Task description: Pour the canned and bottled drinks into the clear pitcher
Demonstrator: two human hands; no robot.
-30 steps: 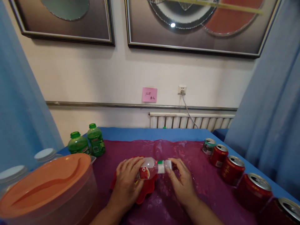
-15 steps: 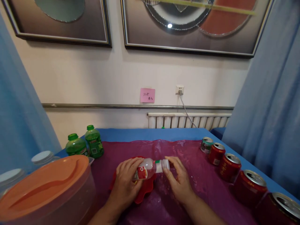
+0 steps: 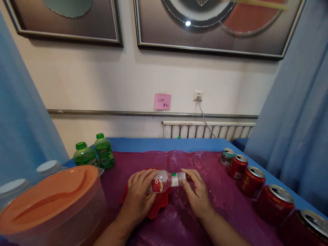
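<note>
A small clear plastic bottle [image 3: 164, 180] with a red and white label lies on its side between my hands, its white cap [image 3: 182, 178] pointing right. My left hand [image 3: 140, 189] is wrapped round the bottle's body and hides its base. With thumb and fingers, my right hand [image 3: 196, 191] pinches the white cap. Below the bottle is a red scalloped dish [image 3: 155, 207], partly covered by my left hand; what lies in it is mostly hidden.
An orange-lidded clear container [image 3: 56, 201] stands at the left front, with white-lidded jars [image 3: 48, 167] beside it. Two green bottles [image 3: 104, 152] stand behind. Several drink cans [image 3: 252, 181] line the right edge. Purple plastic sheeting [image 3: 184, 218] covers the blue table.
The camera view has tilted slightly downward and to the left. Both hands keep their hold on the bottle and its cap, with little visible change.
</note>
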